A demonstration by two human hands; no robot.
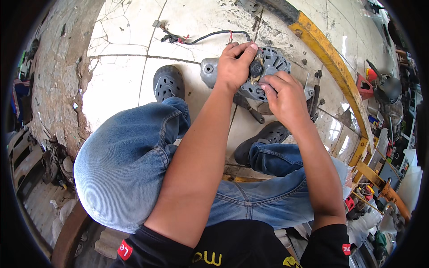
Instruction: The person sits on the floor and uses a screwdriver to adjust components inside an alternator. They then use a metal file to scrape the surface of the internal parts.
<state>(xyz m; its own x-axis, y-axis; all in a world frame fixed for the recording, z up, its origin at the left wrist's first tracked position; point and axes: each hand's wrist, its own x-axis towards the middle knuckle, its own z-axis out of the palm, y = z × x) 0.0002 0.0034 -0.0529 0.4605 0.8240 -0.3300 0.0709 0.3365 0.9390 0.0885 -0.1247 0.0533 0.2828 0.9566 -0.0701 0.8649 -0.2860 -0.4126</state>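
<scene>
A round, slotted grey metal alternator housing [273,59] lies on the floor tiles between my hands. A black round part [256,69] and a small brass-coloured piece sit on it. My left hand [237,66] grips the housing's left side, its thumb and fingers closed by the black part. Thumb and fingers of my right hand [286,94] are pinched together over the housing's lower right; what is between them is hidden. Beside my left wrist is a dull metal cup-shaped part [208,73]. A dark-handled tool [250,108] rests just below the housing.
Above lies a black wiring harness [201,40] with red bits. A yellow metal frame [333,56] curves along the right. Dark rod-like tools [316,94] lie right of my right hand. My clogs [169,82] flank the work area. Assorted items crowd the far right.
</scene>
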